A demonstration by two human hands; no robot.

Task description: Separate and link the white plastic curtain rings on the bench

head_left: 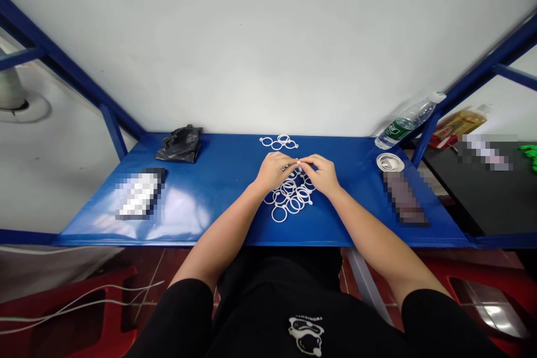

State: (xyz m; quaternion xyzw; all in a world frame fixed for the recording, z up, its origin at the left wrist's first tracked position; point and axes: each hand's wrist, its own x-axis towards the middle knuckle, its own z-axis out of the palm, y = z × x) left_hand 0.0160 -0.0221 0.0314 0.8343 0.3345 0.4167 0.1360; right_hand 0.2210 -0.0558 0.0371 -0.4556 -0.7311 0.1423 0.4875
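I can see a person at a blue counter (pixel 226 165), with both hands close together past its middle. The left hand (pixel 273 171) and the right hand (pixel 323 174) pinch a small white piece (pixel 298 162) between their fingers. It is too small for me to tell what part it is.

Right under the hands, and in front of them toward the near edge, is a messy pile of white rings (pixel 289 185). The rings lie on top of each other, and the hands hide some of them. A few more rings (pixel 283 142) sit by the back edge, near the wall.

Near the back left corner is a crumpled black bag (pixel 180 144). A blurry black and white thing (pixel 141 194) lies near the left edge. A clear water bottle (pixel 405 127) leans at the back right corner. Just in front of it is a white coil (pixel 390 163), and next to that a blurry brown thing (pixel 403 198) by the right edge. Past that edge, a yellow bottle (pixel 467 123) stands beside another, black top (pixel 474 198).
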